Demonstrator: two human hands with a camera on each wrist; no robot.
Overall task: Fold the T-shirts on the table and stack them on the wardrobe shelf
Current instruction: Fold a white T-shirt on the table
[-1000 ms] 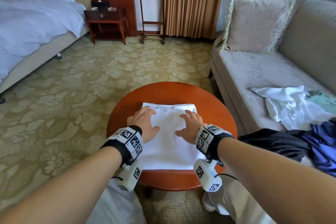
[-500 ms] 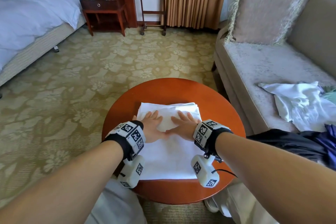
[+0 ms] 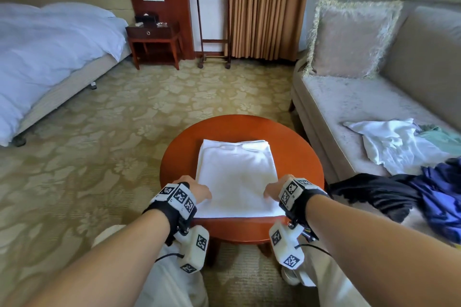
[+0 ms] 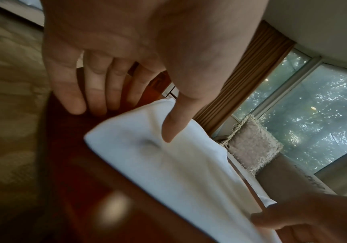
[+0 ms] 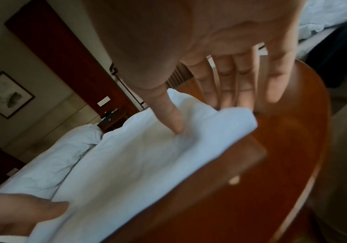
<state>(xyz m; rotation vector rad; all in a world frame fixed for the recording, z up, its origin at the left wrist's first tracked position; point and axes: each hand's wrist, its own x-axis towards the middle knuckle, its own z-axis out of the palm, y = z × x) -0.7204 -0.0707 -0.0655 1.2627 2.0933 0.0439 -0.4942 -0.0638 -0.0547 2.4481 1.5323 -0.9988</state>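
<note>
The folded white T-shirt (image 3: 235, 177) lies flat in the middle of the round wooden table (image 3: 294, 142). It looks light, soft and limp, likely to sag and unfold if lifted by one edge, so it is best taken at both near corners with fingers slid beneath. The left hand (image 3: 197, 188) and right hand (image 3: 277, 187) sit at those corners, thumbs on top, straight fingers (image 4: 97, 92) along the sides on the wood, not yet closed on the cloth.
</note>
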